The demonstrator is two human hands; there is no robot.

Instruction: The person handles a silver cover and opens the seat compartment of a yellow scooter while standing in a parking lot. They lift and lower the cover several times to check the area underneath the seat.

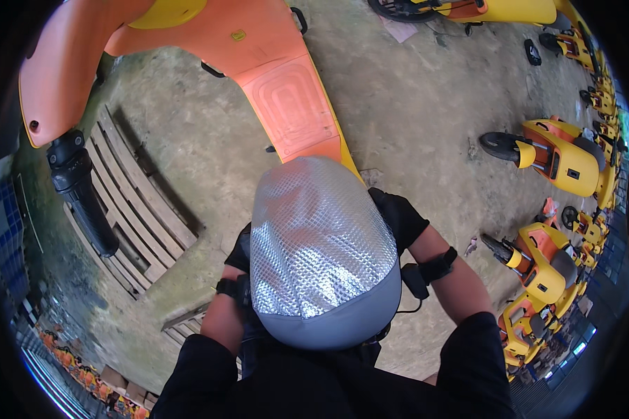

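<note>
A silver, quilted reflective seat cover (321, 237) with a grey band lies over the seat of an orange and yellow scooter (286, 105), right in front of my body. At its left side is my left hand (240, 250) in a black glove, mostly hidden by the cover. My right hand (400, 218), also gloved in black, grips the far right side of the cover, with its fingertips tucked out of sight. Both wrists wear black straps; the right one carries a small black device (417, 279). Beyond the cover stretches the scooter's ribbed orange footboard (290, 105).
The scooter's black handlebar grip (84, 195) juts out at the left, above a slatted wooden pallet (143, 209) on the concrete floor. Several yellow and orange scooters (562, 164) stand in a row along the right. Another scooter (496, 10) is at the top right.
</note>
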